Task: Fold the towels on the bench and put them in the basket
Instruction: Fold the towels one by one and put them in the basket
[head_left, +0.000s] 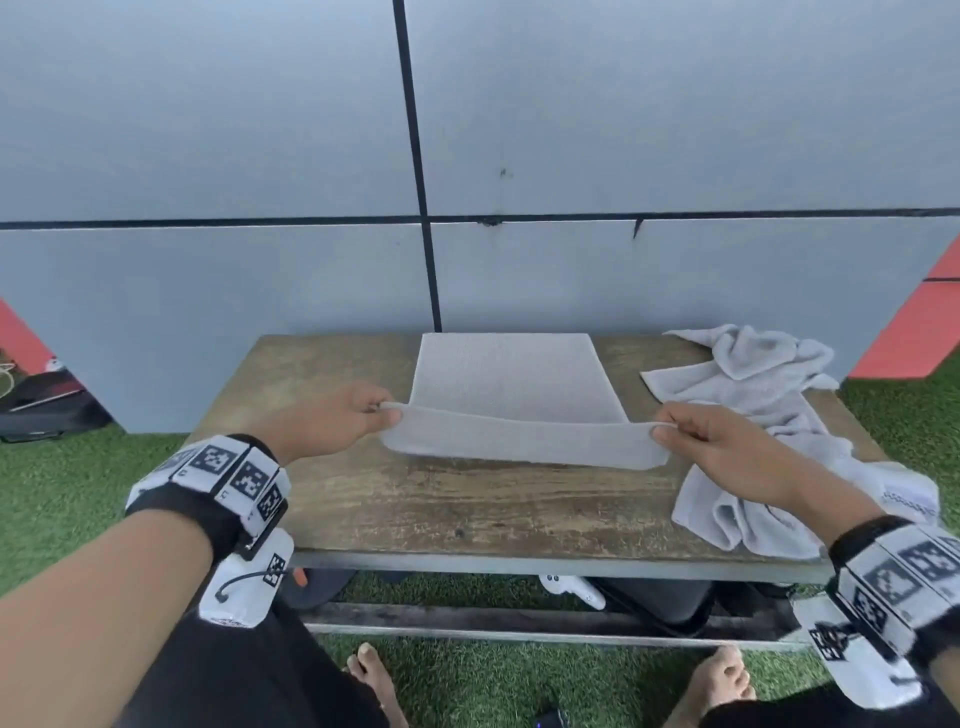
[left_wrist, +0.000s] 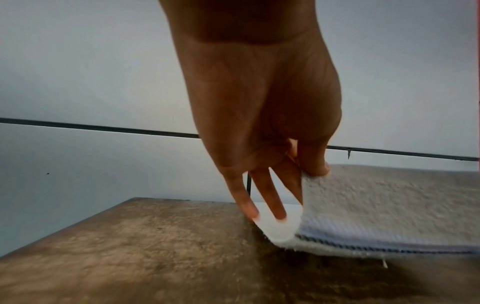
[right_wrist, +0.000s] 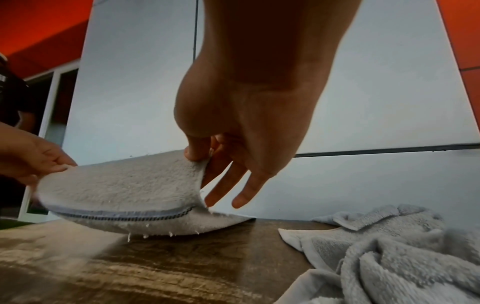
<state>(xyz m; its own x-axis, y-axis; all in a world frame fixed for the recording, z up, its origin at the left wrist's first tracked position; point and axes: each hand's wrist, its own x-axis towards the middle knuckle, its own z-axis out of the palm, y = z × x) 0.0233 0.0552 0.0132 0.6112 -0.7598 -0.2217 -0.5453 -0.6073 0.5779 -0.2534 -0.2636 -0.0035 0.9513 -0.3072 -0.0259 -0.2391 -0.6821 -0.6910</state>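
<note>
A light grey towel (head_left: 511, 384) lies flat in the middle of the wooden bench (head_left: 415, 499), its near edge lifted off the wood. My left hand (head_left: 384, 410) pinches the near left corner between thumb and forefinger; my right hand (head_left: 662, 431) pinches the near right corner. In the left wrist view the thumb sits on top of the towel (left_wrist: 389, 205) while the other fingers (left_wrist: 249, 207) point down. In the right wrist view the towel (right_wrist: 124, 191) hangs curved above the bench. No basket is in view.
A heap of crumpled grey towels (head_left: 769, 415) covers the bench's right side, also low right in the right wrist view as a towel heap (right_wrist: 389, 257). A grey panel wall (head_left: 311, 156) stands right behind the bench. Green turf (head_left: 67, 478) surrounds it; dark items lie under the bench.
</note>
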